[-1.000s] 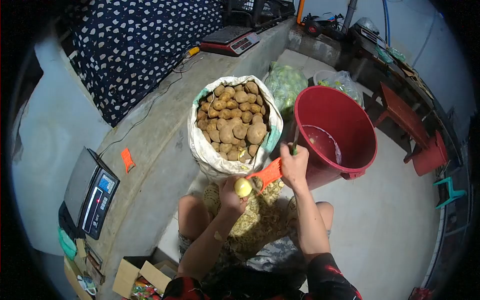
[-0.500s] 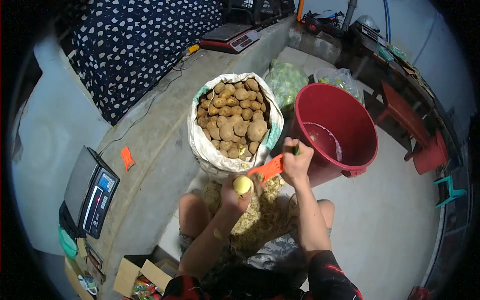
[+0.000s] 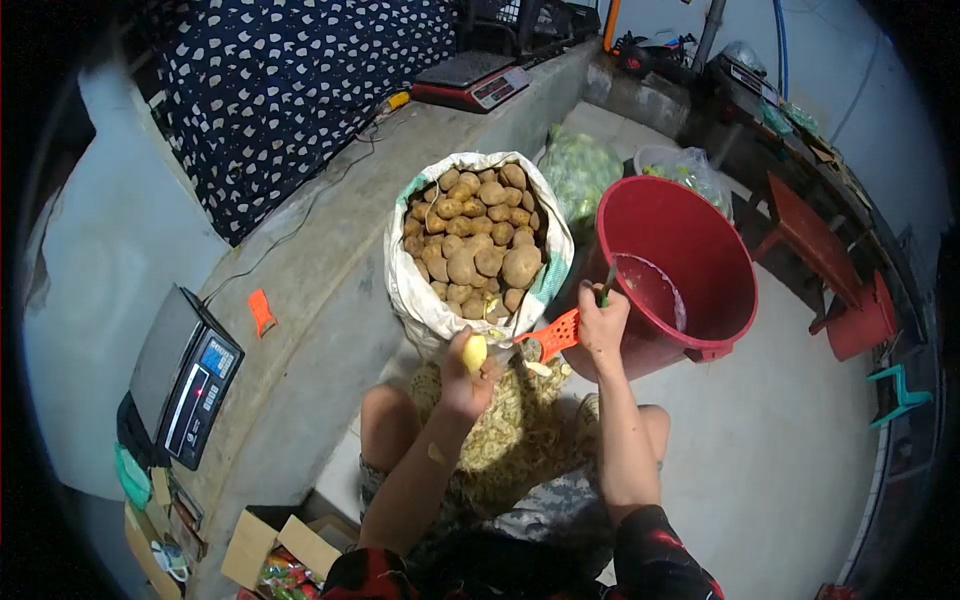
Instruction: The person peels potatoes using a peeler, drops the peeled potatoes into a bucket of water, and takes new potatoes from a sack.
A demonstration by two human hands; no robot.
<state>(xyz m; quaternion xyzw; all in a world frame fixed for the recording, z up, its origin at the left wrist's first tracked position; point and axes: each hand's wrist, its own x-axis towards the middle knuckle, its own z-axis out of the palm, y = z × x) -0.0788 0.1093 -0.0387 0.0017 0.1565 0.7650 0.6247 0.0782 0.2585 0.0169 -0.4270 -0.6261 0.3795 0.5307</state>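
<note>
My left hand [image 3: 466, 386] is closed around a peeled yellow potato [image 3: 475, 353], in front of the sack. To its right, my right hand [image 3: 603, 322] grips an orange peeler [image 3: 556, 335] whose head points towards the potato but stands apart from it. A dark green stick-like part shows above the right fist; I cannot tell what it belongs to. Just below the peeler's head is a pale strip of peel [image 3: 538, 369]. Beyond my hands stands an open white sack [image 3: 410, 290] full of unpeeled potatoes [image 3: 480, 235]. Peelings [image 3: 510, 430] are heaped on the floor between my legs.
A large red bin [image 3: 735, 290] stands right of the sack, with a filled plastic bag [image 3: 580, 170] behind. On the concrete ledge are a scale [image 3: 190, 385], another orange tool [image 3: 262, 312] and a red scale [image 3: 475, 85]. An open carton [image 3: 255, 550] lies lower left.
My left hand has risen slightly with the potato, which is now tilted more upright. My right hand and the peeler have moved a little right, away from it. The view has shifted slightly.
</note>
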